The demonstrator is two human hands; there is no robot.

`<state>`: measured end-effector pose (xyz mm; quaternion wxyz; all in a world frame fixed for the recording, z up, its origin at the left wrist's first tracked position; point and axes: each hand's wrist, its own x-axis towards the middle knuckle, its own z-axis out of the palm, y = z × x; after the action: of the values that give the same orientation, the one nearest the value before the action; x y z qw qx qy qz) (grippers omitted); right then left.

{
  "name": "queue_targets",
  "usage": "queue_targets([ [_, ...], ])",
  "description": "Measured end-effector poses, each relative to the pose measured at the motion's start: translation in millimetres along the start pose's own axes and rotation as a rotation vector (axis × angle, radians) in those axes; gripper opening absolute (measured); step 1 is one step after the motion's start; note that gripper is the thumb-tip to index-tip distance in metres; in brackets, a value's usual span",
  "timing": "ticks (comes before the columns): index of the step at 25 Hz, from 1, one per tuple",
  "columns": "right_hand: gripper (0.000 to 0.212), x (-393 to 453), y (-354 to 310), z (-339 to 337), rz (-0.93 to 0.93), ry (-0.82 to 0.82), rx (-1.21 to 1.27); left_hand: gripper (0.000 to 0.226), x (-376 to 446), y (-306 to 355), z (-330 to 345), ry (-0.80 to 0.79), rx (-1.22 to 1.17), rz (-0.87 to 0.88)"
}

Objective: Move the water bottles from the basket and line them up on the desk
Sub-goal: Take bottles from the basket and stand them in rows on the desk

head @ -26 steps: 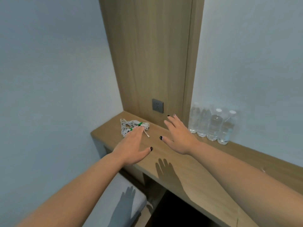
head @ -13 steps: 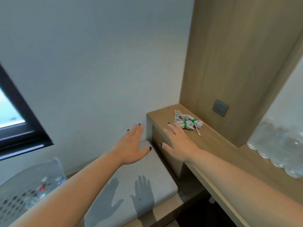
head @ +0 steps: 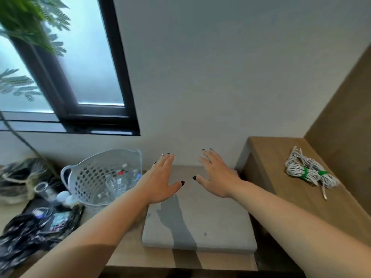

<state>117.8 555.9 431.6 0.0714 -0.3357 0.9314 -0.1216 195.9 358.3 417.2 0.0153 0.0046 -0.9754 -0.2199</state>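
- Left hand (head: 158, 182) and right hand (head: 217, 177) hover apart over the grey cushion (head: 200, 217), fingers straight, holding nothing.
- Water bottles (head: 118, 182) lie inside the white basket (head: 88, 175), left of the cushion.
- Coiled cord (head: 308, 172) rests on the wooden surface (head: 281, 189), near its back edge.

Both hands (head: 158, 182) (head: 217, 177) outstretched, fingers spread

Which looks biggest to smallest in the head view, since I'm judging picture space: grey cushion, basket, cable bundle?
1. Grey cushion: it covers the most area, though it also lies nearest the camera.
2. Basket, partly hidden by the left arm.
3. Cable bundle on the desk, clearly smallest.
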Motion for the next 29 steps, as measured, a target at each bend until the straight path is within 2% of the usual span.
queue_targets([
  [4,0.071,42,-37,32,-0.150,-0.056,-0.052,0.091,-15,-52,-4,0.021,-0.019,-0.143],
  [12,0.070,136,-117,100,-0.205,-0.210,-0.034,0.087,-20,-186,-19,-0.001,-0.061,-0.263],
  [22,0.071,275,-215,194,0.045,-0.347,0.104,0.086,13,-366,-42,-0.194,-0.120,-0.290],
  [29,0.071,319,-201,250,0.257,-0.428,0.258,0.081,33,-422,-13,-0.341,-0.185,-0.354],
])
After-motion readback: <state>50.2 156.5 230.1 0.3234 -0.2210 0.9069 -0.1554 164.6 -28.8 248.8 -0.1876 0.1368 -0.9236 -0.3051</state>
